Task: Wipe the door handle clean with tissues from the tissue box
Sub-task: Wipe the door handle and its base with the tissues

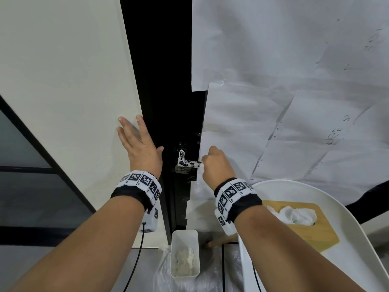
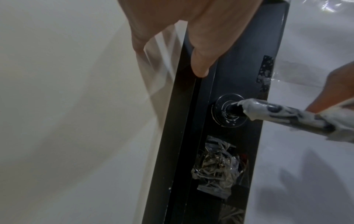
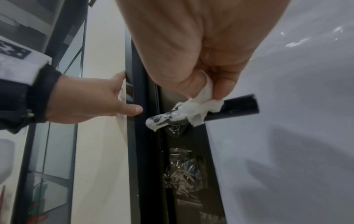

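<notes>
A black lever door handle (image 1: 188,163) (image 2: 283,112) (image 3: 239,106) sticks out of the dark door edge, smeared with white paste near its round base plate (image 2: 229,110). My right hand (image 1: 216,163) (image 3: 206,72) pinches a white tissue (image 1: 201,167) (image 3: 199,104) (image 2: 343,119) and wraps it round the middle of the lever. My left hand (image 1: 139,142) (image 3: 91,100) (image 2: 199,37) lies flat with straight fingers on the cream wall, thumb on the dark frame. A wooden tissue box (image 1: 311,228) with white tissue at its slot sits at lower right.
The box lies on a white chair seat (image 1: 294,186). A white bin (image 1: 185,256) with used tissues stands on the floor below the handle. Taped paper sheets (image 1: 273,60) cover the door. Crumpled clear plastic (image 2: 216,165) is stuck below the handle.
</notes>
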